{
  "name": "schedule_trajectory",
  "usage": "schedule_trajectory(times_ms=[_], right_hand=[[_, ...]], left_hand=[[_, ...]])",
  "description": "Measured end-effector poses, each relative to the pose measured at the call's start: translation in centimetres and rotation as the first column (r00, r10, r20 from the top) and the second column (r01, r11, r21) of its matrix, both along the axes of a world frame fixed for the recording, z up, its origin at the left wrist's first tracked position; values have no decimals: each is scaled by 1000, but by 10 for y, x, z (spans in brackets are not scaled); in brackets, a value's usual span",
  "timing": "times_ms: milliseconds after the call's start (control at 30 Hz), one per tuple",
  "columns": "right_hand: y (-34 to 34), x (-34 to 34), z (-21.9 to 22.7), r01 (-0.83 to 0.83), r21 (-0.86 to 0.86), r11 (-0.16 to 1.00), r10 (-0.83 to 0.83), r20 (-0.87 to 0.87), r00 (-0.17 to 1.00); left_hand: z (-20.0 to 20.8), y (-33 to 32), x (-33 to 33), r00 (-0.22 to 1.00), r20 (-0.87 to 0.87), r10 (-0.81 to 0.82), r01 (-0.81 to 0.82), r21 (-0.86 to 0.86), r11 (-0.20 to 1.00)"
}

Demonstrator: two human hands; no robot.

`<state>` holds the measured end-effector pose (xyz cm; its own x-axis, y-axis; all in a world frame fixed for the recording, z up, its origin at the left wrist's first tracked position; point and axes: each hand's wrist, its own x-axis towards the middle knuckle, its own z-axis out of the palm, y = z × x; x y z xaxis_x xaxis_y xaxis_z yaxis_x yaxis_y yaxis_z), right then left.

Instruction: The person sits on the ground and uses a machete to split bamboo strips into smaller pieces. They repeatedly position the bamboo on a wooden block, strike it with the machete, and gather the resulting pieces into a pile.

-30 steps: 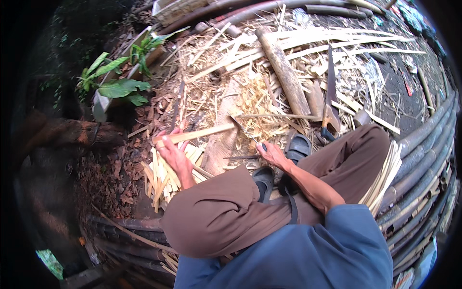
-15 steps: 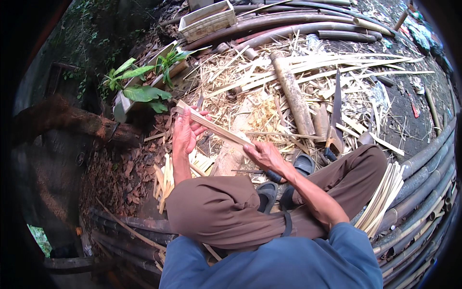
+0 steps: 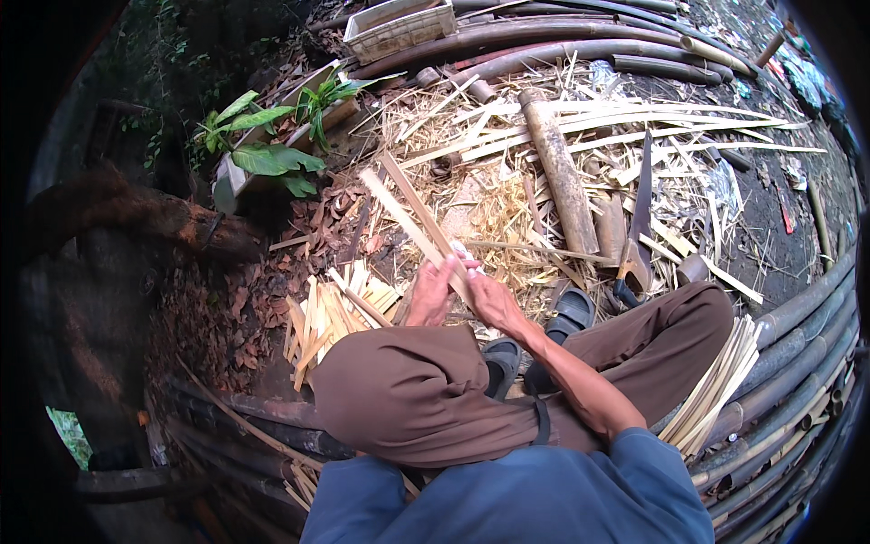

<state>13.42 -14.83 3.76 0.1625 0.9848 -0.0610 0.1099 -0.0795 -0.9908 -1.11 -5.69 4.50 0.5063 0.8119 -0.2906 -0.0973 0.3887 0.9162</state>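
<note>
Two pale bamboo strips point(image 3: 396, 212) are held out in front of my knees, their far ends fanned apart in a narrow V. My right hand point(image 3: 492, 299) grips them at the near end, fingers closed. Right beside it, my left hand point(image 3: 431, 292) pinches the strips where the two meet; some of its fingertips are hidden behind the right hand. Below my left hand, a pile of short split bamboo pieces point(image 3: 317, 317) lies next to my bent left knee.
A handsaw point(image 3: 642, 204) leans beside a thick bamboo length point(image 3: 560, 177) among shavings. Long pale strips point(image 3: 625, 122) lie beyond. A bundle of thin strips point(image 3: 716, 385) rests by my right thigh. Bamboo poles point(image 3: 770, 381) line the right; a plastic crate point(image 3: 401, 32) stands at the back.
My left hand has moved from the strips' far end back toward me, beside the right hand, and closed on them. The strips, together before, now spread apart at their far ends.
</note>
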Motion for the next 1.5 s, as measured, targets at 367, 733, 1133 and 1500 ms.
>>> schedule_trajectory(times_ms=[367,733,1133,1500], right_hand=[[-41,17,-184,-107,-369,923,338,650,681],[-42,22,-98,211,-362,908,-12,479,877],[-70,38,-38,-108,-444,890,325,449,832],[-54,42,-65,-231,-269,935,352,624,698]], left_hand=[[-11,12,-94,944,-321,-71,-31,-301,953],[29,-35,-136,986,-149,-75,-3,-466,885],[37,-13,-160,679,-681,-275,196,-193,962],[65,-8,-129,617,-768,-171,113,-128,985]])
